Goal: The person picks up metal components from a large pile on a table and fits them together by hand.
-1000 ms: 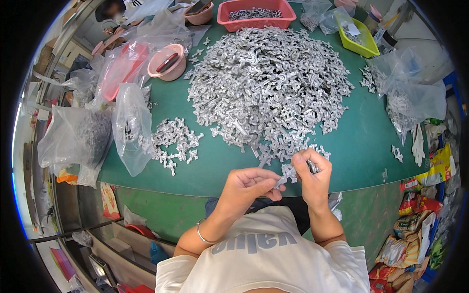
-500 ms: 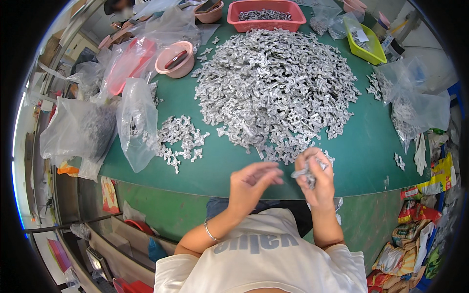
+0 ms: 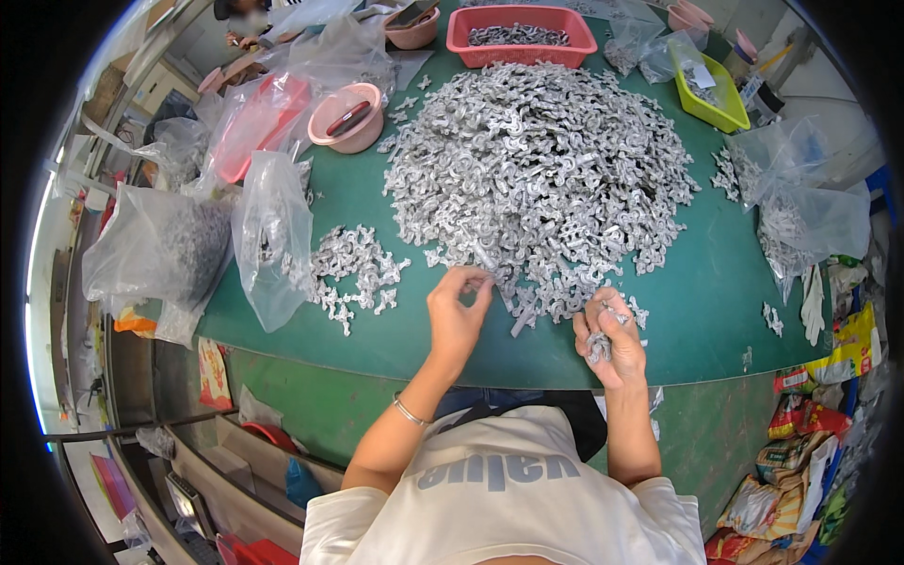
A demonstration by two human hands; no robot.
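Observation:
A big heap of small silver-grey metal castings [image 3: 541, 169] covers the middle of the green table. My left hand [image 3: 457, 306] is at the heap's near left edge, thumb and forefinger pinched together against the castings; whether a piece is between the fingertips is hidden. Closed around several metal castings [image 3: 599, 347], my right hand [image 3: 617, 344] hovers by the near right edge of the heap, with pieces showing between its fingers and thumb. A smaller group of castings [image 3: 353, 268] lies to the left of the heap.
Behind the heap stands a red basket [image 3: 523, 58] of castings. A pink bowl [image 3: 348, 141] holding a red-and-black tool sits at left, near clear plastic bags [image 3: 268, 235]. At right are a yellow-green basket [image 3: 725, 115], bagged castings [image 3: 782, 221] and a white glove [image 3: 812, 306].
My left hand has moved up and forward to the heap's edge, its fingers now pinched. My right hand stays nearly in place, still gripping castings. The view has shifted slightly.

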